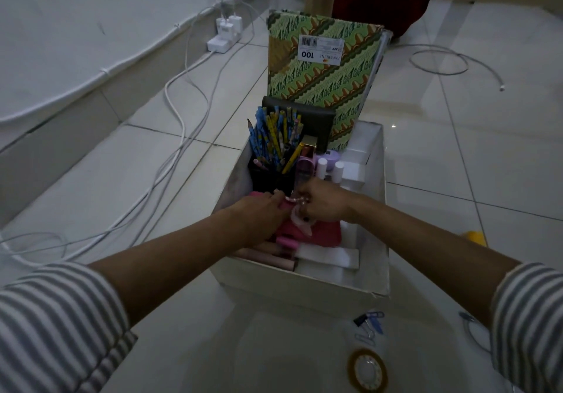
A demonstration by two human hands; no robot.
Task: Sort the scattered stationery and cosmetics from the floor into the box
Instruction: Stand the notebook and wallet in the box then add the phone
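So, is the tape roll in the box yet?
No, the tape roll lies on the floor outside the box, near the paper clips.

One box [304,284], two hands [262,213] [325,201].

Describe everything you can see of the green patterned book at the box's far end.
The green patterned book is large and looks hard-covered, printed with diagonal green and brown leaf bands. A white label with a barcode and "100" reads upside down near its top. It stands nearly upright at the far end of the white box, its lower edge hidden behind a dark pouch in front of it.
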